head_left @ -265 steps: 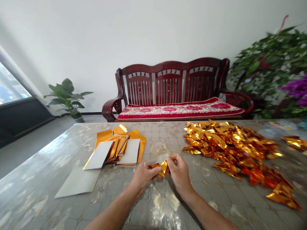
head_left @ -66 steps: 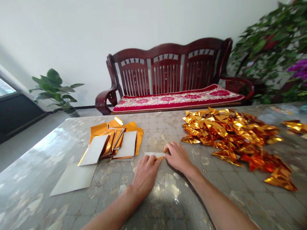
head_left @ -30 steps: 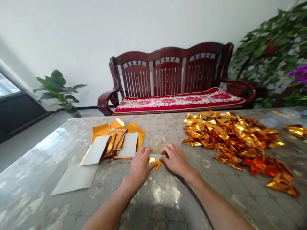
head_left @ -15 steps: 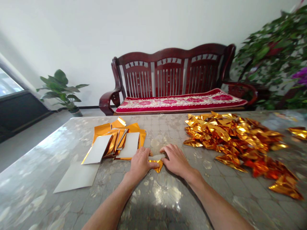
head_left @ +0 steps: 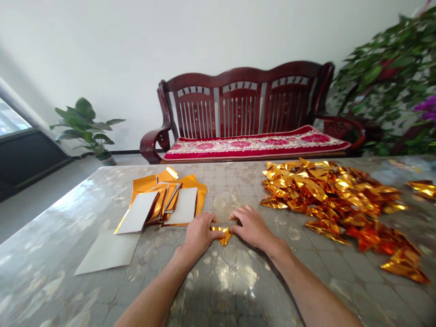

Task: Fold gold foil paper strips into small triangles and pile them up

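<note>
Between my two hands is a small piece of gold foil paper point(head_left: 224, 236), partly folded, with a point of gold turned toward me and a pale strip along its far side. My left hand point(head_left: 200, 231) grips its left end, thumb along the near edge and fingers behind. At the right end my right hand point(head_left: 251, 227) pinches it the same way, fingers curled. Both hands rest low at the tabletop. To the left lies a loose stack of gold foil sheets point(head_left: 200, 200), some with their pale backs up. A pile of folded gold foil pieces point(head_left: 316, 190) spreads on the right.
One pale sheet point(head_left: 109, 252) lies flat at the table's left. Clear plastic point(head_left: 402, 170) sits at the far right, near a separate gold piece point(head_left: 422, 188). Beyond the patterned table point(head_left: 163, 290) stand a wooden bench point(head_left: 238, 109) and a potted plant point(head_left: 91, 131).
My right hand has shifted slightly, its thumb now farther in along the foil paper. The pale strip at the paper's far side looks narrower. Stack and pile stay as they were.
</note>
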`<state>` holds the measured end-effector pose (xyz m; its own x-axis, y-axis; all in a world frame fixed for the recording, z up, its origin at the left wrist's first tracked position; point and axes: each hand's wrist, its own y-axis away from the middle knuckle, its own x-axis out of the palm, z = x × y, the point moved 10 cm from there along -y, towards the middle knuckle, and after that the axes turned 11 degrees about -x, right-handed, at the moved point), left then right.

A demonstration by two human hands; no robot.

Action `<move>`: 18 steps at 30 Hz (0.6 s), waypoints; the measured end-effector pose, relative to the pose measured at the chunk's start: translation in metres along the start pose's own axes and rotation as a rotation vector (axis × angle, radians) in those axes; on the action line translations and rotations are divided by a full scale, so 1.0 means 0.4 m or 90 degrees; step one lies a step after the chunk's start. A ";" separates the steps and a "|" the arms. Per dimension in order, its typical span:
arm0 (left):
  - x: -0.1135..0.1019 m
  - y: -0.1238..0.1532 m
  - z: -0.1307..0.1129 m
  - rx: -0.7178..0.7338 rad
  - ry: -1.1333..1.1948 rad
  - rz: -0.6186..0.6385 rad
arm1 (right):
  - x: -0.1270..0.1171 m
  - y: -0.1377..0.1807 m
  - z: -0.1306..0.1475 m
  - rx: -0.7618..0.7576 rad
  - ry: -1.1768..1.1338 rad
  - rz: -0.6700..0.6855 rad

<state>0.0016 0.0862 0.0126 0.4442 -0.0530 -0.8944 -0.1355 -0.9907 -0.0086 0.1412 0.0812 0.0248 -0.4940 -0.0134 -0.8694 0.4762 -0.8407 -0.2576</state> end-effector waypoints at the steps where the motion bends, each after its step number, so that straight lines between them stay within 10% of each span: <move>1: 0.000 0.000 0.003 0.001 0.012 0.001 | 0.000 0.001 -0.001 -0.001 0.007 0.001; 18: -0.007 0.010 0.011 0.019 0.097 0.000 | 0.001 0.002 0.014 -0.052 0.025 -0.017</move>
<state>-0.0041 0.0829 0.0133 0.5736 -0.0737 -0.8158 -0.1613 -0.9866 -0.0242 0.1371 0.0775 0.0269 -0.4796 0.0310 -0.8769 0.5219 -0.7933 -0.3135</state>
